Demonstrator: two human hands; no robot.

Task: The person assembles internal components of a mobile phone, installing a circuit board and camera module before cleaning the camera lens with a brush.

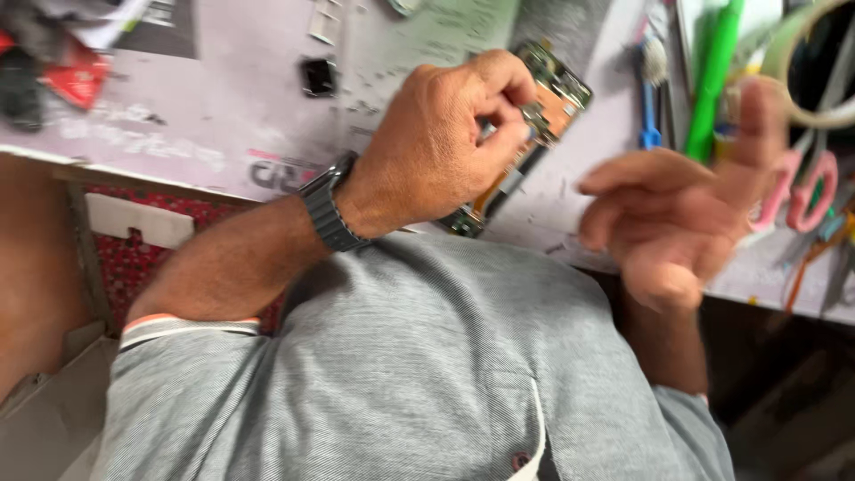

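Opened phone (543, 107), back cover off and orange-and-green innards showing, lying tilted on the pale lilac desk (223, 107) just beyond the grey-shirted chest. Left hand (445, 142), grey metal watch (328, 209) at the wrist, curled over the phone's middle, thumb and forefinger pinched tight on a small metallic part (537, 116) right at the phone's upper half; unclear whether that part is loose or fixed to the board. Right hand (686, 205) raised off to the side, blurred, palm up, fingers loosely spread and half curled, holding nothing, well apart from the phone. Behind the right hand, a cluster of tools at the desk's far edge: blue brush (650, 85), green pen-like stick (712, 76), pink-handled scissors (806, 191), ring of pale tape (793, 62). Farther left on the desk, a small black square component (318, 77) and scattered specks; red and black odds (53, 71) at the corner, too blurred to make out. Below the desk edge, a red patterned panel (134, 263) with a white strip (138, 223) across it.
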